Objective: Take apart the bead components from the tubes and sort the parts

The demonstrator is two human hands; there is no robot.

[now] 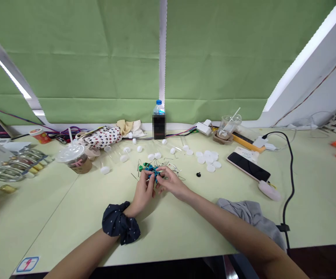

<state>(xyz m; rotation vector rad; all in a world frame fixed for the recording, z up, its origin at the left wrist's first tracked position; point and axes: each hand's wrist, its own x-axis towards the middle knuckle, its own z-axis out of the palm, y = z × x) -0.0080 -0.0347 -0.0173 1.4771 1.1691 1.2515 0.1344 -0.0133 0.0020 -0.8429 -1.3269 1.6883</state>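
Note:
My left hand and my right hand meet at the middle of the pale green table. Both pinch a small cluster of shiny blue and green beads threaded on thin metal pins. More loose pins lie scattered around the cluster. A dark dotted scrunchie sits on my left wrist. A tiny black bead lies alone to the right of my hands.
White round caps and clear tubes lie behind my hands. A lidded drink cup stands left, a water bottle at the back, a phone and black cable right, grey cloth near the front edge.

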